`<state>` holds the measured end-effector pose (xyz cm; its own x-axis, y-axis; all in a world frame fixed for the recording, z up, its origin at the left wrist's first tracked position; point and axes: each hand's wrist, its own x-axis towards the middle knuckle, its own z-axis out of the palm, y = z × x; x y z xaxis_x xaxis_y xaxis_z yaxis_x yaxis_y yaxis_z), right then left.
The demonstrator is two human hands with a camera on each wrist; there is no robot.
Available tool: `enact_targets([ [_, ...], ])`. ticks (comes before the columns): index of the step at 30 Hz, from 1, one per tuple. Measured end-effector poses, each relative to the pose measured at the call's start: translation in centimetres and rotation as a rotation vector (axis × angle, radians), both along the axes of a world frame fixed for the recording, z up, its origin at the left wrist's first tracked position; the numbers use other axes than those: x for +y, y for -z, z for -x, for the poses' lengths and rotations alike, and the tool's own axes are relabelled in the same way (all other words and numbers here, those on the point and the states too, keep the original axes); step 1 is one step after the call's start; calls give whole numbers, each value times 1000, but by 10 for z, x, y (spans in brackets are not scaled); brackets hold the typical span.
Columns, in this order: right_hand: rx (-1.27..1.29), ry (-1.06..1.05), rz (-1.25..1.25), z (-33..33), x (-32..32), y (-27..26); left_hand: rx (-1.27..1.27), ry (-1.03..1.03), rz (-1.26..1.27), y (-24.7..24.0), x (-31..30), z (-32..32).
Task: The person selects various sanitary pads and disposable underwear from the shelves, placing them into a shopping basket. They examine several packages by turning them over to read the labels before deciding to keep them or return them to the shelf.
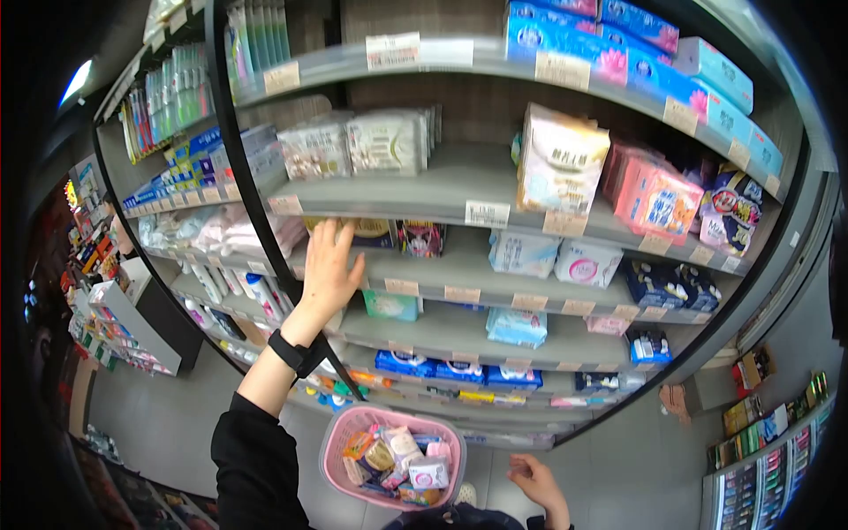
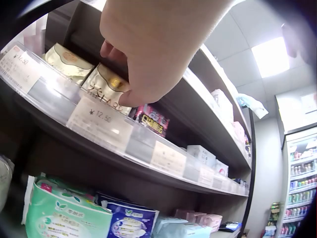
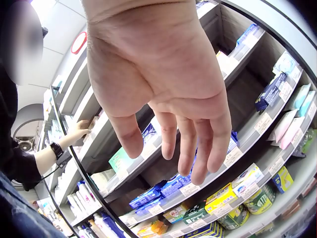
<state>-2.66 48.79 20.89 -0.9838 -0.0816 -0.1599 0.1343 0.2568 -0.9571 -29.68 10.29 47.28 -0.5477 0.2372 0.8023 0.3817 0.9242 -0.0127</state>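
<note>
My left hand [image 1: 329, 269] reaches up to the middle shelf, fingers stretched over the gold packs at its left end. In the left wrist view the thumb of this hand [image 2: 148, 54] comes right at the edge of a gold pack [image 2: 105, 84], with the fingertips above it. A second gold pack [image 2: 69, 62] sits beside it, and a black-and-pink pack [image 2: 151, 121] stands on the other side. My right hand [image 1: 536, 481] hangs low beside the pink basket [image 1: 331, 459], holding nothing. Its fingers hang loose in the right wrist view.
Inside the basket lie several small packs [image 1: 428, 473]. Price tags [image 1: 487, 214] line the shelf edges. White packs [image 1: 384, 141] and a large cream pack [image 1: 565, 159] stand one shelf up. Below are green [image 2: 67, 218] and blue packs [image 2: 130, 220]. A black upright post [image 1: 252, 185] divides the shelving.
</note>
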Motion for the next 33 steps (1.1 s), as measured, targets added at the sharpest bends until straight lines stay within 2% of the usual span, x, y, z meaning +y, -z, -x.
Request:
enact_targets([
  [1,16,-3,-11,1,0,0,-36,4,-1,5,4,-13],
  [3,18,-2,-48,-2,-2,-10,8,172,-146,20,11,-40],
  [5,15,17,-46,-3,-3,-11,-19,258,-212,54,13,-66],
  [7,-18,15,-41,-5,-1,-2,-198,253,-226,108,5,-89],
  [10,-28,13,-43,-5,-3,1,-574,133,-315,220,-13,-113],
  [13,-31,16,-45,-5,-7,-4,-915,107,-363,365,-41,-147],
  [15,-36,19,-42,-5,-11,-9,-1261,52,-470,379,-32,-181],
  [16,-27,15,-54,-4,-12,-11,-1269,57,-473,402,-31,-193],
  [18,-23,12,-72,-4,-16,-14,-1525,24,-652,459,-28,-202],
  [19,-25,10,-75,-4,-18,-15,-1530,28,-655,463,-23,-203],
  [21,-32,10,-81,-5,-19,-16,-1801,23,-548,472,-10,-205],
  [22,-29,2,-92,-5,-20,-14,-1708,109,-695,484,-3,-212],
  [25,-40,2,-117,-10,-20,-11,-1578,201,-661,508,4,-225],
  [26,-46,3,-131,-11,-19,-11,-1606,96,-514,519,4,-224],
  [27,-50,11,-136,-14,-18,-12,-1612,105,-512,535,3,-224],
  [29,-57,25,-146,-17,-16,-14,-1649,29,-156,561,4,-221],
  [30,-60,29,-150,-19,-14,-15,-1925,44,-11,575,8,-209],
  [31,-63,39,-155,-20,-13,-14,-1928,49,-10,557,14,-212],
  [33,-68,53,-160,-23,-11,-13,-1719,305,-405,523,24,-231],
])
